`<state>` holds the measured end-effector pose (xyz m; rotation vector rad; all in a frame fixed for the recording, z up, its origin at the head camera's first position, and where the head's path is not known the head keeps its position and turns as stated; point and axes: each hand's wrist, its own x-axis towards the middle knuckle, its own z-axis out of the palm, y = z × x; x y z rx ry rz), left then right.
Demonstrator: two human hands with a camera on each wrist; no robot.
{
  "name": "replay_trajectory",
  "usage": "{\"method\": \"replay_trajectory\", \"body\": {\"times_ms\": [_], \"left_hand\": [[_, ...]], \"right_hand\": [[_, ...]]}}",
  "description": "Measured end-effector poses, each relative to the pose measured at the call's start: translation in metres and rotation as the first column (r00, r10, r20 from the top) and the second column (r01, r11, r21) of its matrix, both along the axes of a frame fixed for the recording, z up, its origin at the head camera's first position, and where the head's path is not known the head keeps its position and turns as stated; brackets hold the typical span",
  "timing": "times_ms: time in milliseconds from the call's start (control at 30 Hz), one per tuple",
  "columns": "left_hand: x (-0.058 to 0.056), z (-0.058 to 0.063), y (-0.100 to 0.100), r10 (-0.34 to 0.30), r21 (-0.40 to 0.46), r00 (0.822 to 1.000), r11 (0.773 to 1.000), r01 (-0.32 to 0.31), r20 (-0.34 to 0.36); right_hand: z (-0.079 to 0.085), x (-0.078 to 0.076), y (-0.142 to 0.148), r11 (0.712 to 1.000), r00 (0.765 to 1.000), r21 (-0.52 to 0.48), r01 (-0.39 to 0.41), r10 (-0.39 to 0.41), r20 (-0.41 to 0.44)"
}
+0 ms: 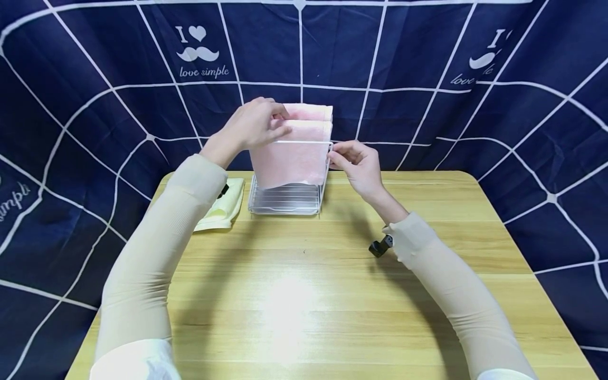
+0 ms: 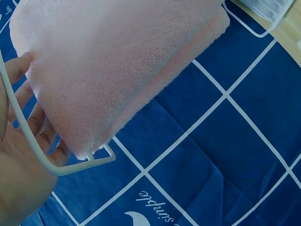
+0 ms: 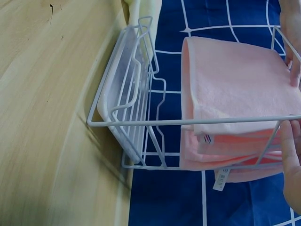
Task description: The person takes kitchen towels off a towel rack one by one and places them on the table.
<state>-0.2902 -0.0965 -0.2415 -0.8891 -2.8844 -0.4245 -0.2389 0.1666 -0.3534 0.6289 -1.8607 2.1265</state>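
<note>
A folded pink towel point(image 1: 292, 158) hangs in the upper part of a white wire rack point(image 1: 285, 201) at the table's back edge. My left hand point(image 1: 258, 124) holds the towel at its upper left, thumb in front and fingers behind the edge, as the left wrist view shows. My right hand point(image 1: 357, 164) pinches the rack's right upright near the top bar, thumb and fingertips on the wire. In the right wrist view the towel's folds point(image 3: 235, 84) lie between the side wires, with a small white tag point(image 3: 221, 179) poking out below.
A folded pale yellow cloth point(image 1: 220, 208) lies left of the rack, partly behind my left sleeve. The rack's base holds a shallow white tray point(image 3: 109, 101). Behind the wooden table point(image 1: 304, 279) hangs a dark blue curtain point(image 1: 342, 53) with white grid lines.
</note>
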Motion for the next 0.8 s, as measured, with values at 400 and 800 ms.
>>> {"method": "replay_trajectory", "body": {"times_ms": [400,800], "left_hand": [[0.0015,-0.0026,0.0013,0.006,0.012,1.000,1.000,-0.006,-0.029],[0.0004,-0.0042,-0.0017,-0.004,0.018,0.997,1.000,0.006,-0.079]], "right_hand": [[-0.0017,0.0025,0.0005,1.000,1.000,-0.010,0.003,-0.003,-0.008],[-0.0001,0.0012,-0.0006,1.000,1.000,0.003,0.002,-0.002,-0.012]]}}
